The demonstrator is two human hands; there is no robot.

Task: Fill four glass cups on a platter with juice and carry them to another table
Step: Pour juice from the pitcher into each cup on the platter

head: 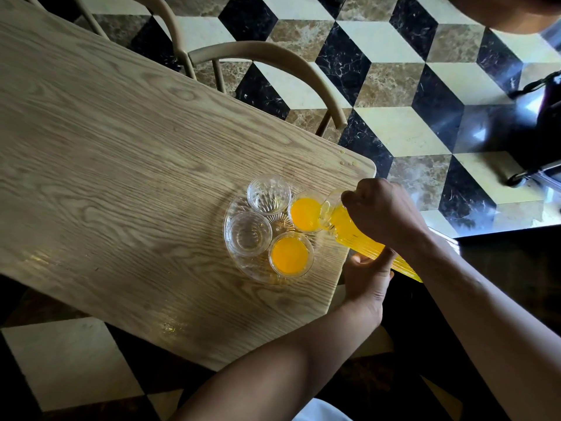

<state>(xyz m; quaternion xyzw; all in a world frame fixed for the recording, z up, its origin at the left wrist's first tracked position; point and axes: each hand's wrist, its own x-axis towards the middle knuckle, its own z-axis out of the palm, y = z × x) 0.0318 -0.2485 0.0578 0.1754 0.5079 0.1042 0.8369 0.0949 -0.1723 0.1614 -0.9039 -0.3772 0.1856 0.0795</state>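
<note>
A clear glass platter (232, 264) sits near the right end of the wooden table (121, 165) and carries four glass cups. The right cup (304, 214) and the near cup (290, 254) hold orange juice. Nothing fills the far cup (268, 194) or the left cup (248, 233). A ribbed glass jug of juice (358, 238) is tilted with its spout over the right cup. My right hand (382, 212) grips the jug from above. My left hand (368, 275) supports the jug from underneath, beside the table edge.
Two curved wooden chair backs (273, 56) stand along the table's far side. The floor has a black, cream and brown cube pattern. A dark bag or case (540, 123) lies on the floor at right. Small drops mark the table's right corner (344, 161).
</note>
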